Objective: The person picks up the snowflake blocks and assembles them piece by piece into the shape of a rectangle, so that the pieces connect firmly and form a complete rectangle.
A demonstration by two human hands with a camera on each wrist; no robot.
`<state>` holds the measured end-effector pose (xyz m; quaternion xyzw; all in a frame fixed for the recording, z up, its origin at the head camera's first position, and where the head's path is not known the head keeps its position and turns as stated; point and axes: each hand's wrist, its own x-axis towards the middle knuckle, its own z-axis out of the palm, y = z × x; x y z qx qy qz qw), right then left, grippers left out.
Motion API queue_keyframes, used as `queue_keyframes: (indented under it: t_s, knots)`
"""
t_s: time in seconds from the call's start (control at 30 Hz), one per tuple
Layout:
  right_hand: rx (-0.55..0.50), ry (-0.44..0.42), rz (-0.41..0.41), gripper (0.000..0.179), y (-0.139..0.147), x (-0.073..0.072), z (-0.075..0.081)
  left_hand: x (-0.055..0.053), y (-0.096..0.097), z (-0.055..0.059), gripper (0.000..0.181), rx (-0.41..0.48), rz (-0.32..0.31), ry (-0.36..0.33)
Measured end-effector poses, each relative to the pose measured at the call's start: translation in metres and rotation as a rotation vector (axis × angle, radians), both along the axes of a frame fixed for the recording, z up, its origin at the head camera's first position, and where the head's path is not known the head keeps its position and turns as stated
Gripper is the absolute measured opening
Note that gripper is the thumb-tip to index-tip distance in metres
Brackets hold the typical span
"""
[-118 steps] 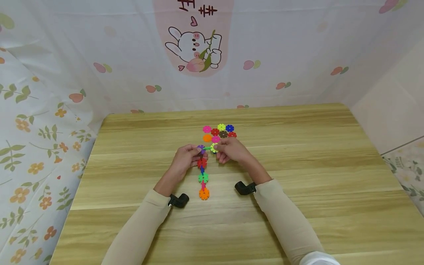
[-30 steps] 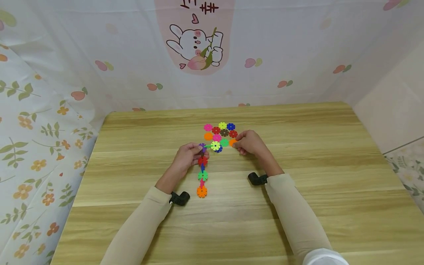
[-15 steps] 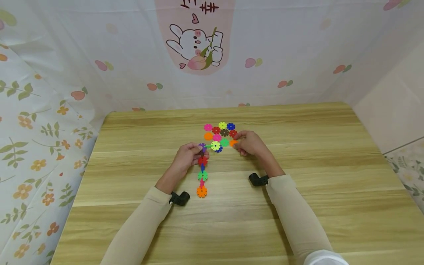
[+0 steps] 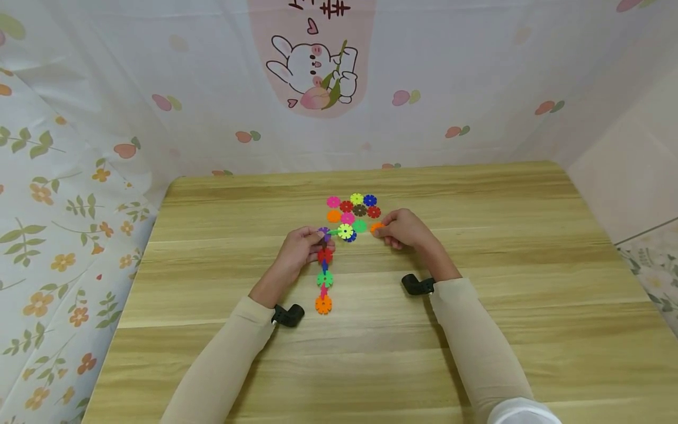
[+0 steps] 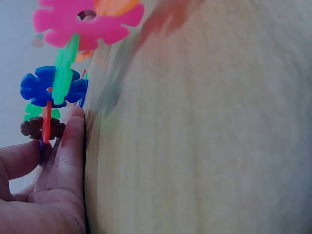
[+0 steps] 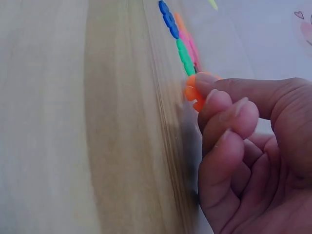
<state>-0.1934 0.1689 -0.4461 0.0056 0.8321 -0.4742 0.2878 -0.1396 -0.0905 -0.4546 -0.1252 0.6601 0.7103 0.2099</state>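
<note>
A chain of interlocked plastic snowflake discs (image 4: 325, 279) runs toward the person, from a purple disc (image 4: 324, 234) down to an orange one. My left hand (image 4: 299, 250) pinches the purple disc between thumb and fingers; in the left wrist view the brown disc (image 5: 36, 127) sits just above the thumb. From the purple disc a green disc leads right to a yellow disc (image 4: 345, 231). My right hand (image 4: 404, 228) pinches a loose orange disc (image 4: 376, 228) by its edge, also seen in the right wrist view as an orange disc (image 6: 193, 91) under the thumb.
Several loose discs lie flat behind the chain, among them a brown disc (image 4: 359, 210), a green disc (image 4: 359, 226) and a blue disc (image 4: 350, 237) partly under the yellow one. A patterned cloth (image 4: 450, 76) hangs behind the wooden table (image 4: 477, 330).
My right hand has let go of the yellow disc, moved right and taken the loose orange disc, now drawn slightly away from the green one. The left hand keeps its grip on the chain.
</note>
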Motion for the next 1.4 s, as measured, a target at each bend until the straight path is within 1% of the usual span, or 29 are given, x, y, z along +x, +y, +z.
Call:
queue_keyframes:
  t_s: [0.17, 0.3, 0.47, 0.6, 0.83, 1.07, 1.27, 1.4]
  knots:
    - [-0.023, 0.052, 0.035, 0.014, -0.001, 0.003, -0.002, 0.000, 0.000, 0.001, 0.023, 0.001, -0.002, -0.003]
    - [-0.042, 0.088, 0.059, 0.015, -0.006, 0.006, -0.002, -0.001, 0.000, 0.001, 0.022, 0.002, 0.001, -0.008]
    - [-0.057, 0.130, 0.068, 0.016, -0.012, 0.009, -0.003, -0.001, 0.001, 0.001, 0.022, 0.004, 0.011, -0.016]
    - [-0.070, 0.143, 0.071, 0.015, -0.017, 0.010, -0.004, -0.001, 0.000, 0.001, 0.023, 0.003, 0.002, -0.014]
    - [-0.039, 0.200, 0.100, 0.013, -0.024, 0.013, -0.004, -0.002, 0.000, -0.001, 0.022, -0.014, 0.005, -0.015]
    - [-0.032, 0.231, 0.102, 0.011, -0.031, 0.015, 0.001, -0.001, 0.001, -0.002, 0.021, -0.011, 0.010, -0.004]
    - [-0.033, 0.244, 0.093, 0.011, -0.036, 0.017, 0.003, -0.001, 0.002, -0.001, 0.019, -0.029, 0.024, -0.007]
    - [-0.018, 0.260, 0.090, 0.011, -0.038, 0.018, 0.004, -0.001, 0.003, -0.002, 0.024, -0.048, 0.003, 0.006]
